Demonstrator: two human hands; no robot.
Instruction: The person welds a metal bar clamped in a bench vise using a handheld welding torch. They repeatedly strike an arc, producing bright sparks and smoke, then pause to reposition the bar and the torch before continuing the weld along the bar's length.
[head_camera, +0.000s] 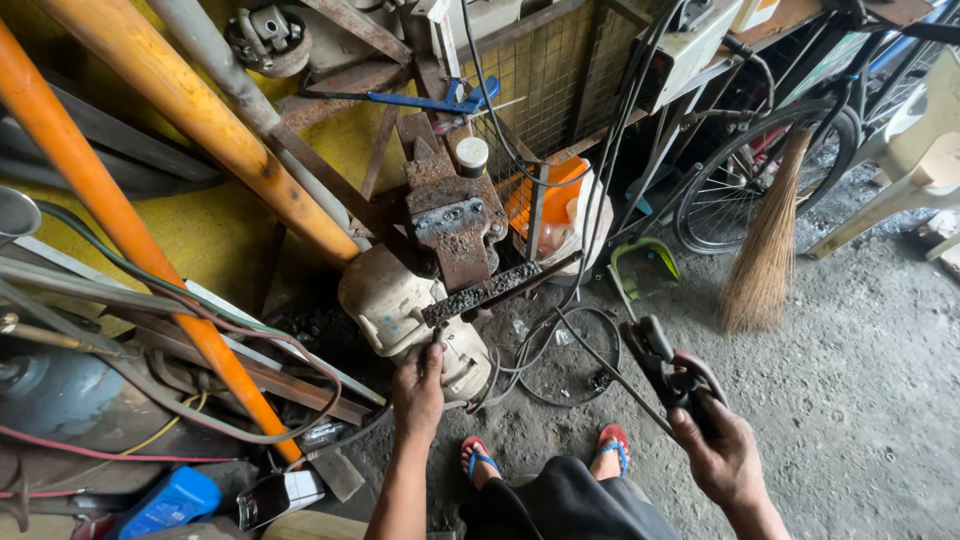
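- A rough metalworking or welding workshop, cluttered and grimy.
- A rusty bench vise (455, 225) stands in the middle, a flat metal bar (497, 288) held in it.
- Orange-painted pipes (190, 110) and scrap steel strips (250, 365) lean against a yellow wall (210, 235).
- Cables (590, 170) hang down past a wire-mesh panel (545, 75).
- A gas cylinder (60, 395) lies at the left.
- The concrete floor (860, 380) is dark with soot and metal dust.
- A bicycle wheel (765, 175) and a straw broom (765, 250) stand at the back.

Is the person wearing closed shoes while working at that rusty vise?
No, both feet are in open flip-flops with blue straps, toes bare on the concrete floor.
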